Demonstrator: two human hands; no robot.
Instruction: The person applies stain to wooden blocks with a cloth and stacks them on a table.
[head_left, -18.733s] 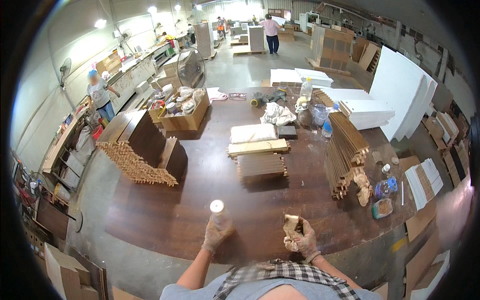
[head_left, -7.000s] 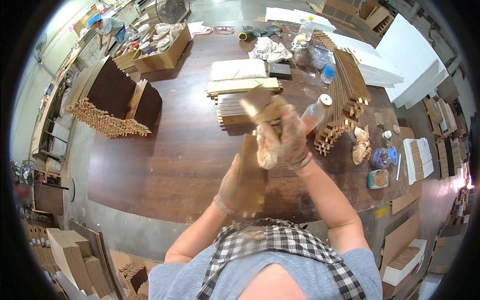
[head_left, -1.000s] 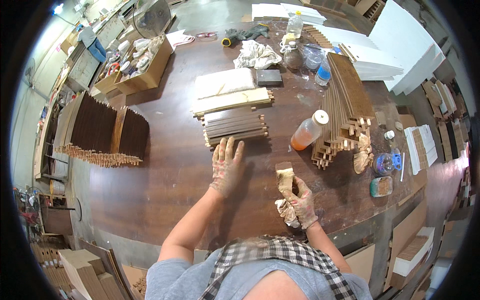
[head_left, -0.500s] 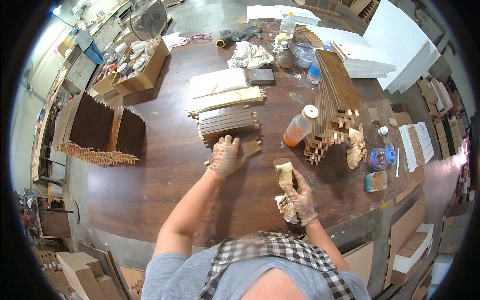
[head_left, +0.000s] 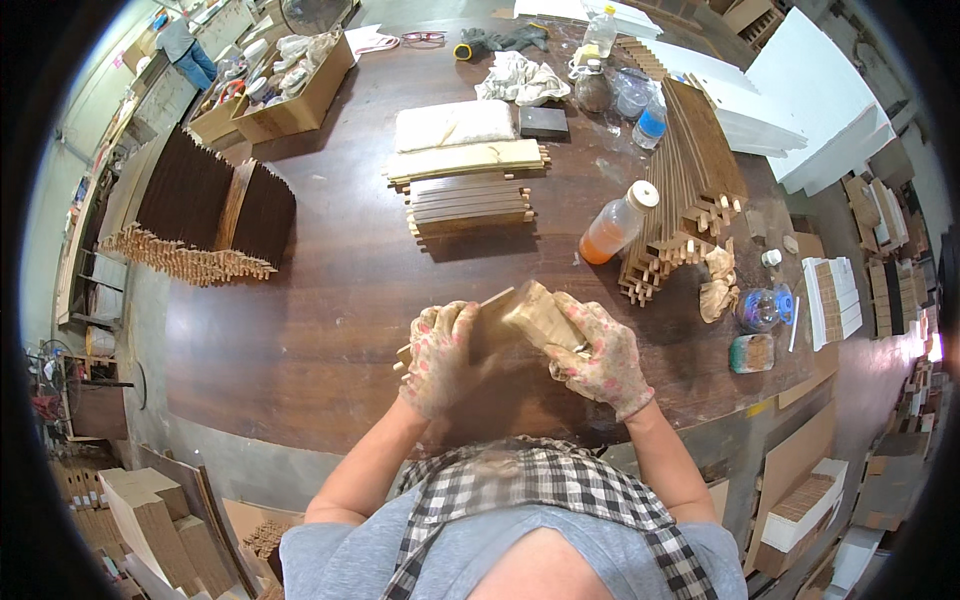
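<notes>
From my remote seat I see two gloved hands over the near side of a dark brown table (head_left: 300, 372), just beyond the wearer's checked apron (head_left: 548, 465). The L hand (head_left: 437, 360) is closed round a thin board (head_left: 488, 325), tilted & partly blurred b/w the hands, w/ light pegs poking out at left. The R hand (head_left: 602, 355) is clamped on a tan cloth-covered block (head_left: 540, 315), its left end over the board; can't tell if they touch. Farther off, mid-table, lies a short pile of slats (head_left: 470, 207), w/ pale strips (head_left: 465, 160) just beyond. To the right stands a capped bottle (head_left: 620, 222) w/ orange liquid, beside a tall stack of brown boards (head_left: 690, 180); a darker stack (head_left: 195, 205) sits at left. Step in hand, I judge: rubbing the board's face w/ the block. Next move prob. calls for a firm L grip, an even R stroke along the board's length, & fingers kept clear of the worked face.
</notes>
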